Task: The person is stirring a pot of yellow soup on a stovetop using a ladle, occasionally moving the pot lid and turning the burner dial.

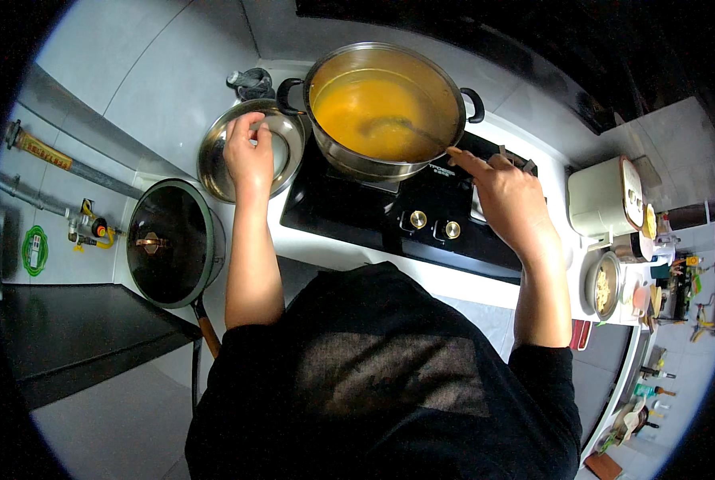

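Observation:
A large stainless-steel pot (pixel 357 165) with two black side handles stands on the black gas hob. Yellow-orange liquid (pixel 351 114) fills much of it. My right hand (pixel 501 192) grips the handle end of a ladle (pixel 426 137) at the pot's near right rim; the ladle's head is sunk in the liquid and shows only dimly. To the left of the pot, my left hand (pixel 249 153) is raised over a round, shiny metal basin or lid (pixel 213 165). Its fingers are bent and apart, with nothing seen between them. Whether it touches the metal is unclear.
The hob (pixel 357 210) has two brass-coloured knobs. At left sits a pan with a glass lid (pixel 171 240), its handle pointing towards me. A cream appliance (pixel 603 198) and a metal bowl of pale food (pixel 603 288) stand at right. Gas piping (pixel 87 225) runs along the left wall.

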{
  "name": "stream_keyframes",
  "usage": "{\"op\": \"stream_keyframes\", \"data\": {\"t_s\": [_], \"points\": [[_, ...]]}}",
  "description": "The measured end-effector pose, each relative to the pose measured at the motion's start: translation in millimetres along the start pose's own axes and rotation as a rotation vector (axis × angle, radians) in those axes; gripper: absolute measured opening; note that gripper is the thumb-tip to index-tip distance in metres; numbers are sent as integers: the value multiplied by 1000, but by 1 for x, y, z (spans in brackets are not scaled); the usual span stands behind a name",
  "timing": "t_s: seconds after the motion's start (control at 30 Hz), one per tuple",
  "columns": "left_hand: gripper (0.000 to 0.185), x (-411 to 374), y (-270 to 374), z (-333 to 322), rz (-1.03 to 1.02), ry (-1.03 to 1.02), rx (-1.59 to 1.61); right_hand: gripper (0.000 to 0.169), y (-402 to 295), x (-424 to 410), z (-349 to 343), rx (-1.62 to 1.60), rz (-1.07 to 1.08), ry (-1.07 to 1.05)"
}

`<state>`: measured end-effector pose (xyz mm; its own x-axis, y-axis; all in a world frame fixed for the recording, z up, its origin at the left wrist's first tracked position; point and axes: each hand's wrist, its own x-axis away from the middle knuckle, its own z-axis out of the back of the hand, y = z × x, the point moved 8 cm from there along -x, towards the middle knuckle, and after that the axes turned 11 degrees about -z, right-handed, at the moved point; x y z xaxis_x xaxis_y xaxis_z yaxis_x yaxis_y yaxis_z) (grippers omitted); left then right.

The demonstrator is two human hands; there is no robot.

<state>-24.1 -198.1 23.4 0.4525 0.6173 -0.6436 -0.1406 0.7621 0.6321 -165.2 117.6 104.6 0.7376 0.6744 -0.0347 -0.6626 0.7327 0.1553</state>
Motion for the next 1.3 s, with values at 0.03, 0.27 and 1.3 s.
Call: {"op": "stream_keyframes", "data": {"t_s": [0.03,0.27,1.3], "points": [[16,1,-2,-1,-1,-3,1,54,0,1,-2,20,5,-11],[16,3,-2,-3,-5,3,-1,56,-31,-2,-2,5,144,-15],[16,-1,-2,-3,-13,-6,-18,33,-27,-77,-65,14,-10,39]]}}
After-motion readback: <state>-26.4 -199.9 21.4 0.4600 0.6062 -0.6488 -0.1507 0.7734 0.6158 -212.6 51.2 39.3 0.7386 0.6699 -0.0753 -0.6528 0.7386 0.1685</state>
